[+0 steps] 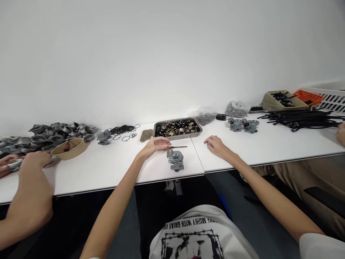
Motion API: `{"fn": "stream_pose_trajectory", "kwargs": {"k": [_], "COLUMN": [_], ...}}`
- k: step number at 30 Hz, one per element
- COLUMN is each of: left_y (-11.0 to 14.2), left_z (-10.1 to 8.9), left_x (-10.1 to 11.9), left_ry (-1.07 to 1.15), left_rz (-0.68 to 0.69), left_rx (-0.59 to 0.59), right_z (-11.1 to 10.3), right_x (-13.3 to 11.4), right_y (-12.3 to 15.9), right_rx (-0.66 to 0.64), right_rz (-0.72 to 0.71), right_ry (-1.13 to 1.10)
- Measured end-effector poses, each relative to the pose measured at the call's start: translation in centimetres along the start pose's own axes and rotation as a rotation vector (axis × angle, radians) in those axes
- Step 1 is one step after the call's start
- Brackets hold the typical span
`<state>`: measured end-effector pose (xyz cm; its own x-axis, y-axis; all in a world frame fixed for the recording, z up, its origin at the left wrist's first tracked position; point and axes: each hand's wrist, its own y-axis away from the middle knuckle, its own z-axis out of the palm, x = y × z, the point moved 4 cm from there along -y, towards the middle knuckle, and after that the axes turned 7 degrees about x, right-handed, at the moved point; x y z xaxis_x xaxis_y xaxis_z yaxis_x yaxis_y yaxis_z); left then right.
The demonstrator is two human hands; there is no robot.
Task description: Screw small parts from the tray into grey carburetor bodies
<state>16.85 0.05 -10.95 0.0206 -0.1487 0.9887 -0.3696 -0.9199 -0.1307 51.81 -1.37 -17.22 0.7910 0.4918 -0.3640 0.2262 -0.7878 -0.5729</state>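
Note:
My left hand [159, 144] rests over the table with its fingers loosely closed around a thin dark screwdriver [179, 146]. The shaft points right; the handle is mostly hidden by the hand. Just below it, a grey metal carburetor body [176, 160] stands on the white table near the front edge. Off to the right, my right hand [216, 145] lies on the tabletop, fingers slightly bent and apart, holding nothing. Behind both hands is a metal tray [178, 136] of small black and brass parts, with a pile of small brass pieces [146, 135] left of it.
Leftward are black rubber rings [123, 129], another carburetor body [104, 137], a tan bowl [69, 154] and heaped castings [56, 135], where a co-worker's arm [35, 180] reaches. Rightward stand two carburetor bodies [243, 125], plastic bags [237, 108], black hoses [299, 118] and bins [285, 104].

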Motion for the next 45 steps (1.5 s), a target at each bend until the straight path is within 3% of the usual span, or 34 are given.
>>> {"fn": "stream_pose_trajectory", "kwargs": {"k": [3,6,9,12,16,20,24,27,34,45], "left_y": [-2.4,-3.8,-3.9,-3.1,-2.6,-2.8,-2.9,-3.0,-3.0,-3.0], "left_z": [-2.6,-5.5,-7.8,-9.1,-9.4,-9.0,-8.8,-8.7,-8.6,-8.8], "left_x": [0.4,-0.8,-2.7,-3.9,-4.9,-5.6,-5.8,-5.7,-5.3,-5.1], "left_ry": [0.109,0.247,0.355,0.409,0.397,0.350,0.324,0.332,0.380,0.418], "left_rz": [0.129,0.189,0.144,0.092,0.029,-0.017,-0.031,-0.020,0.020,0.022], "left_rx": [0.285,0.546,0.655,0.700,0.703,0.631,0.574,0.562,0.571,0.579], "right_z": [-0.1,-0.4,-0.6,-0.3,1.8,6.1,11.1,13.1,12.3,8.5], "right_x": [-0.1,-0.4,-1.3,-3.1,-6.3,-9.6,-11.7,-12.0,-11.2,-10.2], "right_y": [0.1,0.1,-1.2,-4.6,-11.2,-16.4,-18.4,-18.8,-19.1,-20.7], "right_rx": [0.005,0.013,0.029,0.029,-0.016,-0.140,-0.326,-0.401,-0.459,-0.121], "right_rz": [0.009,0.023,0.033,0.014,-0.011,-0.022,-0.022,0.003,0.026,0.116], "right_ry": [-0.021,-0.047,-0.078,-0.110,-0.131,-0.103,-0.040,0.017,0.029,-0.267]}}
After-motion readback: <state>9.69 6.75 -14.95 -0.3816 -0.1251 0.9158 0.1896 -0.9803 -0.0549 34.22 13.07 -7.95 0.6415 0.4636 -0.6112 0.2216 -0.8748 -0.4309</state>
